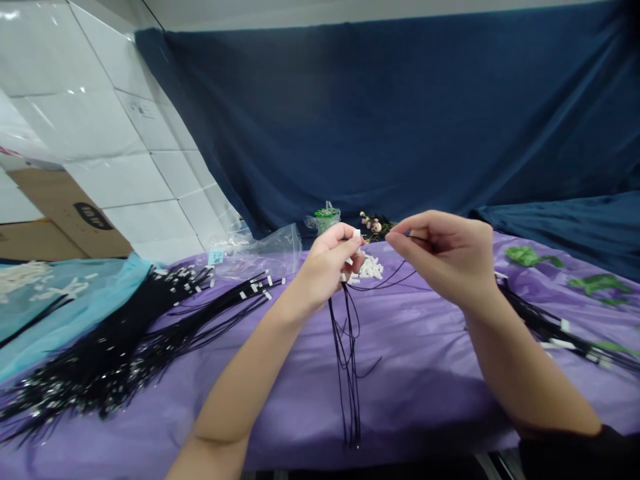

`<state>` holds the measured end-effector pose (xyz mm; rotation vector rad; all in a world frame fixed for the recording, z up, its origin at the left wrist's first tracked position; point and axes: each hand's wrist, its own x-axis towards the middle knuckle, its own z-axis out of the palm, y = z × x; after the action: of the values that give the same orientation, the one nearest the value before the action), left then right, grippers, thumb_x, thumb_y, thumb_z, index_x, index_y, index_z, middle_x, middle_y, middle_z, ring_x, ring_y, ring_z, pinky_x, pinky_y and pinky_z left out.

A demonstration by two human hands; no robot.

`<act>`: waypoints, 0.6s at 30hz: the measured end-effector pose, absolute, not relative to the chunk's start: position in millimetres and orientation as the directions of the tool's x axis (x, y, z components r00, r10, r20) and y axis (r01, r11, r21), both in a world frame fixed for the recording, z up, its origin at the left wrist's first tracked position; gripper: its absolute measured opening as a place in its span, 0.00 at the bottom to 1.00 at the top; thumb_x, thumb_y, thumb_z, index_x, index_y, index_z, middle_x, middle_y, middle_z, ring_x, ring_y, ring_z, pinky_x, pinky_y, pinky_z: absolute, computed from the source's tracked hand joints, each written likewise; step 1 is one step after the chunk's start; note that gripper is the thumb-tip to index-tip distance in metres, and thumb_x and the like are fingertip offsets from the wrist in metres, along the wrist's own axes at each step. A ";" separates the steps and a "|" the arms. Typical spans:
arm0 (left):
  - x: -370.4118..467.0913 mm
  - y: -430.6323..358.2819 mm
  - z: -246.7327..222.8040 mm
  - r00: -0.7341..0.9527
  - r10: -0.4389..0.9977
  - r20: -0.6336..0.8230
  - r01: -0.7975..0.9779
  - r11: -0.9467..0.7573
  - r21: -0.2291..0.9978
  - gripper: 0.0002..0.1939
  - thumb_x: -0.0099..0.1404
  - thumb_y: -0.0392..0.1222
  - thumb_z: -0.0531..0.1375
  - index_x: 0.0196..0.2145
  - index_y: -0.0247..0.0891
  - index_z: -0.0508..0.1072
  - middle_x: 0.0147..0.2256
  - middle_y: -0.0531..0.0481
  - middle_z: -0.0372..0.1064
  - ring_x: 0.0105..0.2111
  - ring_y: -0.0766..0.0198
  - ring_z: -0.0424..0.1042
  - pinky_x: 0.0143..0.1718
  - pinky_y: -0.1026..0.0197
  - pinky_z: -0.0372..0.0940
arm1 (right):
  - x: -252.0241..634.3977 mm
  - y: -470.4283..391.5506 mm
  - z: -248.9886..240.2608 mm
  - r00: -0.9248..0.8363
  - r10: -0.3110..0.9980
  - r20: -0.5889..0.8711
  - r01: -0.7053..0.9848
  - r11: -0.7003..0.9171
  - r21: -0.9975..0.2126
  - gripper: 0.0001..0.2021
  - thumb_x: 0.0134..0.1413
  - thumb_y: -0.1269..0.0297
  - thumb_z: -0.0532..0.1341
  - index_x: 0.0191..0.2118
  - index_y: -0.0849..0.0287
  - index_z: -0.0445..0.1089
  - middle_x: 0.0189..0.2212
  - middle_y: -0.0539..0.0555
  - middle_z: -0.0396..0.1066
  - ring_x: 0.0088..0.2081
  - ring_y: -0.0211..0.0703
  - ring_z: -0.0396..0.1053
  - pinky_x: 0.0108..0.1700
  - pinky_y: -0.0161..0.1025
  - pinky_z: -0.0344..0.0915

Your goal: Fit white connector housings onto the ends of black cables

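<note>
My left hand (pixel 325 267) pinches a small white plastic connector (pixel 357 234) between thumb and index finger. Several thin black wires (pixel 351 373) hang down from the lower fingers of that hand, with a bit of white at their top. Just to the right, my right hand (pixel 447 253) has thumb and index finger closed on a black wire, mostly hidden by the fingers. A thin tip points from it toward the connector; whether the two touch I cannot tell. Behind the left fingers lies a pile of loose white connectors (pixel 371 268) on the purple cloth.
Large bundles of black wires (pixel 105 333) with white ends lie at left, beside light-blue plastic (pixel 47 320). Another wire bundle (pixel 545 327) and green leaves (pixel 525 255) are at right. A clear bag (pixel 265 253) and artificial flowers (pixel 375 225) sit near the blue curtain (pixel 350 120).
</note>
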<state>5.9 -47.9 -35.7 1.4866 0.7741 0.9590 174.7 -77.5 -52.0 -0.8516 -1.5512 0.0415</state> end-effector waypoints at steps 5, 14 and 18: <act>3.3 -53.3 -35.4 0.494 0.849 0.186 -0.059 -0.181 0.982 0.09 0.68 0.45 0.53 0.32 0.39 0.61 0.20 0.56 0.63 0.13 0.78 0.50 0.14 0.72 0.43 | 173.2 -82.9 -52.4 0.088 0.490 0.868 0.607 0.664 -0.436 0.04 0.53 0.67 0.64 0.29 0.59 0.72 0.16 0.43 0.50 0.19 0.30 0.49 0.22 0.33 0.51; 2.2 -55.6 -35.5 0.515 0.831 0.210 -0.075 -0.200 0.977 0.09 0.68 0.45 0.54 0.34 0.38 0.61 0.20 0.57 0.64 0.13 0.79 0.50 0.15 0.73 0.44 | 173.7 -84.8 -52.0 0.076 0.493 0.866 0.630 0.650 -0.425 0.05 0.53 0.66 0.64 0.27 0.60 0.71 0.16 0.43 0.51 0.19 0.30 0.49 0.23 0.33 0.51; 2.5 -55.2 -36.7 0.531 0.819 0.218 -0.076 -0.210 0.975 0.08 0.68 0.44 0.53 0.34 0.38 0.61 0.21 0.56 0.65 0.13 0.79 0.51 0.15 0.73 0.46 | 174.0 -84.5 -53.3 0.060 0.492 0.869 0.645 0.645 -0.410 0.06 0.53 0.66 0.64 0.27 0.59 0.70 0.15 0.42 0.50 0.19 0.30 0.48 0.23 0.32 0.51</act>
<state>2.5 -55.2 -36.7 1.5741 0.6528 0.9337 174.0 -84.5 -53.3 -0.9666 -1.5842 -0.1488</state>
